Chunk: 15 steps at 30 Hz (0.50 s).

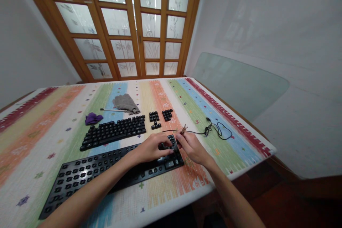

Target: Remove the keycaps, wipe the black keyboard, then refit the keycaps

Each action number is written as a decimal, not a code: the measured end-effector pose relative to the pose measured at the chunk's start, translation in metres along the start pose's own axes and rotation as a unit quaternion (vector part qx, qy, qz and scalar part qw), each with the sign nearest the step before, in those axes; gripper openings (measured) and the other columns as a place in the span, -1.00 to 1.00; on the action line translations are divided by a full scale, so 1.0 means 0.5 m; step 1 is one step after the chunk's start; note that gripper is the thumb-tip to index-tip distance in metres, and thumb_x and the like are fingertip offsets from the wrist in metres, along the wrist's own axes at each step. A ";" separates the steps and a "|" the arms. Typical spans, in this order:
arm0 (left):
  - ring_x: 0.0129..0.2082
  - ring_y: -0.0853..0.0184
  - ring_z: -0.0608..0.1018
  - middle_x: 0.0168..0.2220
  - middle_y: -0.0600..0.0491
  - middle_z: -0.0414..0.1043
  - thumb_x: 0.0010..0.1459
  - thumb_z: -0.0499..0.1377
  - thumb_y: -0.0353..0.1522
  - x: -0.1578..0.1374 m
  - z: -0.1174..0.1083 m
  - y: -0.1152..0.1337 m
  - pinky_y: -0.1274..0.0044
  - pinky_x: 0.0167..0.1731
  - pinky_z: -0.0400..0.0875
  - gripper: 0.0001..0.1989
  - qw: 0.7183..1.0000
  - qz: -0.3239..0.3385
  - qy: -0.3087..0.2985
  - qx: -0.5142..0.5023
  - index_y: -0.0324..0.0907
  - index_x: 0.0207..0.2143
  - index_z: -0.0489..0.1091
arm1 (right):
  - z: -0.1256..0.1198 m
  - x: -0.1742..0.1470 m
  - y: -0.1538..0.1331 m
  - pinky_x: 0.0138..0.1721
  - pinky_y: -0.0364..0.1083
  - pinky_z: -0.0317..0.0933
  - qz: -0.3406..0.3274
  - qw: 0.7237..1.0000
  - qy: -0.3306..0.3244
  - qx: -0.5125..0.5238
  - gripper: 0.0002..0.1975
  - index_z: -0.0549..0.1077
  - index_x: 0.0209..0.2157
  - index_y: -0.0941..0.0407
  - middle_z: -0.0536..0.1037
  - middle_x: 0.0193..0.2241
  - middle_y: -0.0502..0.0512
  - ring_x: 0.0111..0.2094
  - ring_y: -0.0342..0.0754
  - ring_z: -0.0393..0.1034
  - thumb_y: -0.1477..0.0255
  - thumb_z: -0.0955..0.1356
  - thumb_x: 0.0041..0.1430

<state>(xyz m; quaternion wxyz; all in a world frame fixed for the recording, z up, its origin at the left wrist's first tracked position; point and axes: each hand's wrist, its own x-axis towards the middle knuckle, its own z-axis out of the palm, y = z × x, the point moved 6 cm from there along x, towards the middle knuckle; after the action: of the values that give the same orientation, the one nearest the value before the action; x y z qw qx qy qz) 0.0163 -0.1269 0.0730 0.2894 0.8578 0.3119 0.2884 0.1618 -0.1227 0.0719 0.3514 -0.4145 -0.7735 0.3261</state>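
Observation:
A black keyboard (91,172) lies slantwise before me, most of its switches bare of caps. Some keycaps (169,164) sit on its number pad. My left hand (153,146) rests over that right end, thumb and forefinger curled into a pinch. Whatever dark piece is between their tips blends with the keyboard. Just right of it, above the keyboard's edge, my right hand (192,148) is closed on a small brownish pointed tool (184,130), its tip upward. The tool's lower part is hidden by the fingers.
Behind the keyboard, loose black keycaps (114,131) are laid out in keyboard order, with smaller groups (167,114) to the right. A purple cloth (93,118), a grey cloth (125,103) and a thin brush-like stick (113,110) lie farther back. A cable (220,130) coils at right.

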 end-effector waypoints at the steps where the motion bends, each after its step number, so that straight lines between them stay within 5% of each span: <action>1: -0.32 0.34 0.50 -0.34 0.04 0.51 0.19 0.24 -0.29 0.004 -0.003 0.006 0.54 -0.25 0.34 -0.85 1.000 0.022 -0.009 0.016 -0.20 -0.32 0.48 | -0.001 0.000 0.004 -0.37 -0.10 0.15 0.009 1.000 0.010 0.008 -0.57 0.30 -0.42 0.10 0.39 -0.52 0.01 -0.48 -0.11 0.30 0.12 0.12 0.40; 6: -0.35 0.38 0.50 -0.37 0.06 0.49 0.22 0.20 -0.29 0.041 -0.025 -0.009 0.57 -0.29 0.35 -0.84 0.995 0.078 0.001 0.064 -0.21 -0.33 0.44 | -0.023 -0.003 0.034 -0.47 -0.12 0.13 0.062 0.991 0.082 0.080 -0.56 0.30 -0.39 0.10 0.38 -0.56 -0.02 -0.55 -0.13 0.27 0.05 0.14 0.36; 15: -0.25 0.25 0.49 -0.31 -0.05 0.45 0.17 0.19 -0.41 0.179 -0.003 -0.151 0.46 -0.21 0.40 -0.90 0.981 0.024 0.045 0.185 -0.25 -0.33 0.51 | -0.039 -0.019 0.046 -0.55 -0.15 0.09 0.072 0.986 0.108 0.103 -0.55 0.30 -0.38 0.10 0.38 -0.58 -0.03 -0.58 -0.15 0.25 0.02 0.17 0.34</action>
<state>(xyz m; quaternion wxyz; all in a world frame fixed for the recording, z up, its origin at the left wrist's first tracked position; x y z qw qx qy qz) 0.0446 -0.0151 0.0512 0.1040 0.8898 0.3523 0.2710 0.1911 -0.1167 0.0612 0.4490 -0.4636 -0.6614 0.3821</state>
